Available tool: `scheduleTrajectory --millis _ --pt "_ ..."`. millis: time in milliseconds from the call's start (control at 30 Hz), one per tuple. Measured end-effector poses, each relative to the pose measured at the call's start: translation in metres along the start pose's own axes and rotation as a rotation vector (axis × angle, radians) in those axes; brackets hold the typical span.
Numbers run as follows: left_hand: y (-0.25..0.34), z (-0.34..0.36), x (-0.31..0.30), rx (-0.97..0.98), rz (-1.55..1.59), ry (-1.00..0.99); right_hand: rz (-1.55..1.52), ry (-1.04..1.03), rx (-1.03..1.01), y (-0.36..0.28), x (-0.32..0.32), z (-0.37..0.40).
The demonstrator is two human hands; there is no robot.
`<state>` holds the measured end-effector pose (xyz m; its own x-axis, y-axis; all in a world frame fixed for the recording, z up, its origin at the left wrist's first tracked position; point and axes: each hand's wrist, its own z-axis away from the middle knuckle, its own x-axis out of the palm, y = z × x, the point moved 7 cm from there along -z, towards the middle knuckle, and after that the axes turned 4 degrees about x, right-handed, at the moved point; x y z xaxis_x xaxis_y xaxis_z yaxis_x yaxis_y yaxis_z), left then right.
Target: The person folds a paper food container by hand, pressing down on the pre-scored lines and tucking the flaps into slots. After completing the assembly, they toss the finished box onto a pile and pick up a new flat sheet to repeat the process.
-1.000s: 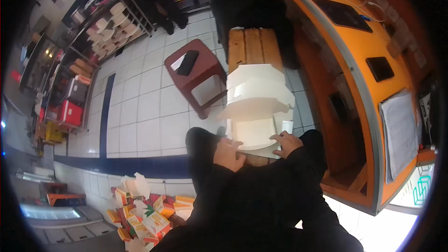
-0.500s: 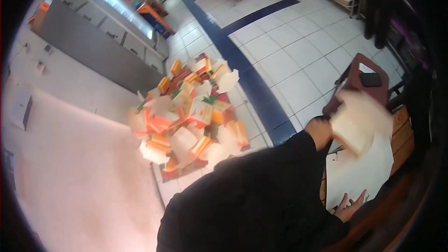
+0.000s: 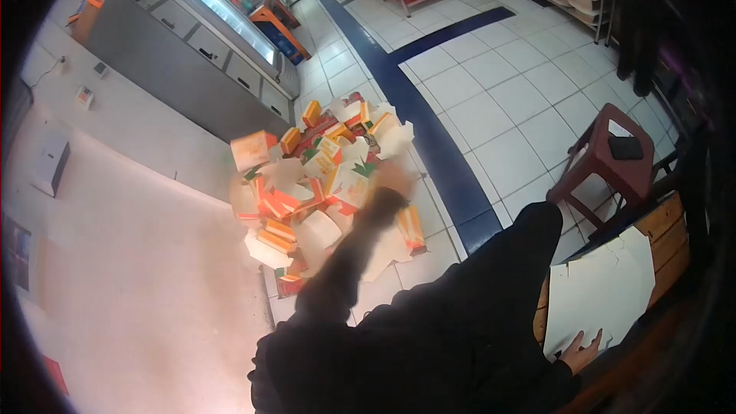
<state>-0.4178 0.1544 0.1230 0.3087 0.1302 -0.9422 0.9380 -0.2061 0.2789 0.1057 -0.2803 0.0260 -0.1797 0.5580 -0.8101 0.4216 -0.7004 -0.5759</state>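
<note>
Nearest us, at three o'clock from our torso, our right hand (image 3: 583, 354) is spreading its fingers on smooth white card (image 3: 602, 291) lying flat on the slatted wooden worktop (image 3: 668, 230); the folded carton is no longer covering it, seemingly leaving only unfolded stock there. At twelve o'clock, our left hand (image 3: 395, 178) is blurring over a jumbled heap (image 3: 349, 186) of creased, boxy orange-and-white cartons, and we cannot tell whether it is gripping anything. Farther off, toward half past ten, a squarish printed carton (image 3: 250, 152) is newly showing at the heap's edge.
</note>
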Motion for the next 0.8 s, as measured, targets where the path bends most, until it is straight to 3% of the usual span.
scheduleTrajectory --millis 33,67,133,167,267,300,333,367,400,467,600,667,800 --pt "0.053 0.007 0.025 0.065 0.148 -0.066 0.107 0.034 0.031 0.019 0.002 -0.003" --pt "0.108 0.017 0.046 0.33 0.29 0.022 0.131 0.047 0.069 0.047 0.011 -0.01" --pt "0.216 0.042 0.062 0.391 0.392 -0.148 0.109 0.059 0.018 0.051 0.005 -0.007" --pt "0.263 0.055 0.069 0.485 0.511 -0.146 0.278 0.135 -0.001 0.062 0.006 0.001" --pt "0.369 0.084 0.116 0.717 0.604 -0.241 0.163 0.012 0.422 0.053 -0.001 0.022" --pt "0.393 0.094 0.135 0.732 0.601 -0.27 0.173 -0.012 0.434 0.077 0.012 0.023" --pt "0.413 0.102 0.154 0.682 0.523 -0.443 0.138 0.034 0.456 0.087 0.012 0.024" --pt "0.424 0.109 0.189 0.682 0.444 -0.502 0.099 0.075 0.466 0.084 0.01 0.026" --pt "0.427 0.119 0.206 0.742 0.492 -0.362 0.079 0.076 0.516 0.072 0.002 0.027" --pt "0.43 0.134 0.232 0.743 0.452 -0.539 0.049 0.103 0.579 0.061 -0.009 0.026" --pt "0.427 0.15 0.218 0.781 0.471 -0.566 0.033 0.103 0.577 0.057 -0.011 0.025" --pt "0.428 0.149 0.201 0.819 0.587 -0.429 0.12 0.136 0.49 0.045 -0.017 0.02" --pt "0.426 0.153 0.19 0.819 0.55 -0.492 0.081 0.077 0.477 0.032 -0.022 -0.001"
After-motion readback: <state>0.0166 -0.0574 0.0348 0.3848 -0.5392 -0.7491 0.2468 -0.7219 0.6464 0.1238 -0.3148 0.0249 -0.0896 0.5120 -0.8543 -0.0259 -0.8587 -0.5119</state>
